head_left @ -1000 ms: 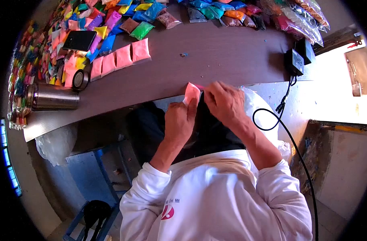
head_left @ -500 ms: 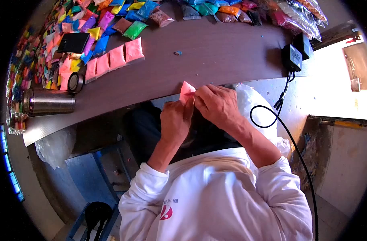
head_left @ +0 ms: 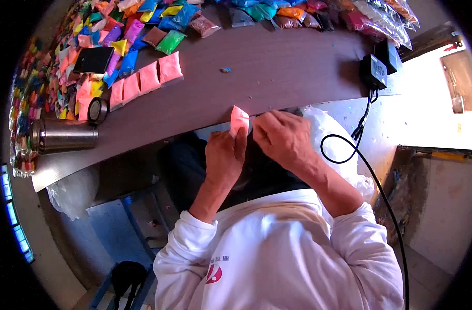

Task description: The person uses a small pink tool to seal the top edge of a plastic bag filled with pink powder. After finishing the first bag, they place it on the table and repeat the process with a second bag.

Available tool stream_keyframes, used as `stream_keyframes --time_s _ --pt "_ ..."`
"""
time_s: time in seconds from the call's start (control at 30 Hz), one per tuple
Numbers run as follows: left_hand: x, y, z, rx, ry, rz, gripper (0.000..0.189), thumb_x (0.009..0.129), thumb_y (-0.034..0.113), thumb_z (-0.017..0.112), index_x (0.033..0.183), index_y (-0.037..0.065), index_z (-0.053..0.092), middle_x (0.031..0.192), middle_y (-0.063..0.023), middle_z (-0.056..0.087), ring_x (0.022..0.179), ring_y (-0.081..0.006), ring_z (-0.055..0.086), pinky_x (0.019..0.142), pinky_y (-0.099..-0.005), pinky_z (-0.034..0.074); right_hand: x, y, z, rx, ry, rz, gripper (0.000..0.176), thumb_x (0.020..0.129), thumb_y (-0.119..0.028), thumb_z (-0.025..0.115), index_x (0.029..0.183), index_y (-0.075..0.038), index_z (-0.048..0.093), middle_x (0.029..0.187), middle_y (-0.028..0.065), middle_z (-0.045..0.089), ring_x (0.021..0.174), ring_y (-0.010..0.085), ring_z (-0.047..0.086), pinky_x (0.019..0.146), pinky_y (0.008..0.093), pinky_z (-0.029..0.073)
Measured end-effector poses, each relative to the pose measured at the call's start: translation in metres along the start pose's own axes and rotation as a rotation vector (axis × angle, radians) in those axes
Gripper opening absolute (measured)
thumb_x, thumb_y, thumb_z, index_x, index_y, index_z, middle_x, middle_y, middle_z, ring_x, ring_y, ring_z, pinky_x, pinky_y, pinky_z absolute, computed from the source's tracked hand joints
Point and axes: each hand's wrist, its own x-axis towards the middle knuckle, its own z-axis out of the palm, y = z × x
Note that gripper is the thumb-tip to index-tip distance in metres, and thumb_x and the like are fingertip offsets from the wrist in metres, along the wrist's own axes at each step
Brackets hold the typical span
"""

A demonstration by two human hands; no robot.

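Note:
My left hand (head_left: 224, 155) holds a small pink packet (head_left: 239, 120) upright at the near edge of the brown table (head_left: 277, 72). Close on its right, my right hand (head_left: 282, 138) has its fingers bent, the fingertips at the packet's right edge. Whether it pinches the packet or something small beside it I cannot tell. Both hands hover just in front of the table edge, above my lap.
A row of pink packets (head_left: 143, 80) lies at the table's left, beside a heap of many-coloured packets (head_left: 112, 36). A black phone (head_left: 94, 60), a tape roll (head_left: 97, 110) and a steel flask (head_left: 65, 135) are nearby. A black power adapter (head_left: 374, 75) with cable sits at right.
My right hand has drawn slightly back from the packet's top. The packet now stands more upright in my left hand.

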Motion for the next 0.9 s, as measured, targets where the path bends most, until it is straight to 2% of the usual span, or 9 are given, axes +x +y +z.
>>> stream_keyframes --time_s 0.03,0.13,0.23,0.33,0.6,0.67,0.7,0.77,0.9 --pt "0.001 -0.001 0.002 0.007 0.027 0.060 0.027 0.094 0.021 0.059 0.076 0.001 0.064 0.063 -0.0175 0.063 0.055 -0.0315 0.063 0.059 -0.0364 0.050 0.001 0.004 0.004 0.000 0.000 0.002 0.012 0.079 -0.011 0.066 0.076 -0.008 0.055 0.067 0.0086 0.059 0.061 0.0255 0.061 0.051 0.0366 0.047" --pt "0.002 0.001 0.005 -0.056 0.097 0.039 0.028 0.092 0.019 0.060 0.072 0.000 0.064 0.063 -0.0174 0.063 0.056 -0.0321 0.062 0.061 -0.0372 0.050 0.006 0.016 0.013 -0.023 0.019 0.047 0.012 0.079 -0.011 0.066 0.075 -0.008 0.055 0.067 0.0078 0.059 0.060 0.0249 0.061 0.050 0.0364 0.047" --pt "0.000 0.007 -0.001 -0.067 0.016 -0.064 0.030 0.092 0.018 0.060 0.068 0.000 0.063 0.062 -0.0170 0.062 0.055 -0.0319 0.061 0.064 -0.0377 0.049 -0.001 0.008 0.002 -0.017 -0.092 0.086 0.012 0.080 -0.012 0.065 0.077 -0.008 0.055 0.070 0.0083 0.059 0.061 0.0258 0.061 0.050 0.0374 0.047" --pt "0.000 0.003 -0.001 0.004 -0.006 0.016 0.030 0.092 0.018 0.061 0.068 -0.001 0.063 0.061 -0.0166 0.062 0.054 -0.0317 0.061 0.065 -0.0379 0.049 -0.006 0.006 0.008 -0.002 -0.015 0.021 0.012 0.081 -0.012 0.065 0.077 -0.009 0.055 0.070 0.0081 0.060 0.061 0.0257 0.061 0.050 0.0365 0.047" --pt "-0.001 0.005 0.002 -0.023 0.051 0.015 0.031 0.092 0.018 0.060 0.068 -0.002 0.064 0.060 -0.0173 0.061 0.053 -0.0312 0.061 0.063 -0.0380 0.049 -0.005 0.001 0.005 -0.042 -0.055 0.036 0.014 0.083 -0.013 0.064 0.075 -0.009 0.054 0.069 0.0075 0.060 0.061 0.0234 0.061 0.050 0.0351 0.047" --pt "-0.001 0.005 0.000 -0.013 -0.013 0.005 0.031 0.096 0.021 0.056 0.078 -0.003 0.064 0.065 -0.0197 0.061 0.057 -0.0270 0.061 0.046 -0.0314 0.045 0.001 0.008 0.008 -0.048 -0.068 0.076 0.015 0.082 -0.014 0.065 0.074 -0.009 0.053 0.069 0.0077 0.059 0.060 0.0234 0.060 0.051 0.0353 0.047" --pt "0.000 0.005 0.000 -0.013 -0.014 0.005 0.031 0.096 0.021 0.056 0.078 -0.003 0.064 0.065 -0.0197 0.061 0.057 -0.0270 0.061 0.046 -0.0314 0.045 0.003 0.010 0.007 -0.063 -0.061 0.063 0.015 0.082 -0.015 0.065 0.075 -0.009 0.053 0.069 0.0077 0.059 0.060 0.0234 0.061 0.051 0.0352 0.047" --pt "0.002 0.006 0.000 0.015 0.017 0.029 0.030 0.093 0.018 0.059 0.071 -0.001 0.064 0.061 -0.0170 0.062 0.055 -0.0302 0.062 0.059 -0.0377 0.049 0.002 0.004 0.002 -0.084 -0.060 0.067 0.015 0.082 -0.015 0.065 0.075 -0.009 0.053 0.069 0.0070 0.059 0.060 0.0232 0.060 0.051 0.0345 0.048" --pt "-0.001 0.003 0.002 -0.014 0.043 0.076 0.028 0.092 0.017 0.060 0.071 -0.001 0.065 0.061 -0.0165 0.062 0.055 -0.0302 0.062 0.060 -0.0373 0.049 -0.005 -0.001 0.003 -0.017 -0.066 0.077 0.014 0.080 -0.011 0.065 0.074 -0.009 0.053 0.068 0.0067 0.059 0.061 0.0235 0.061 0.051 0.0350 0.047"
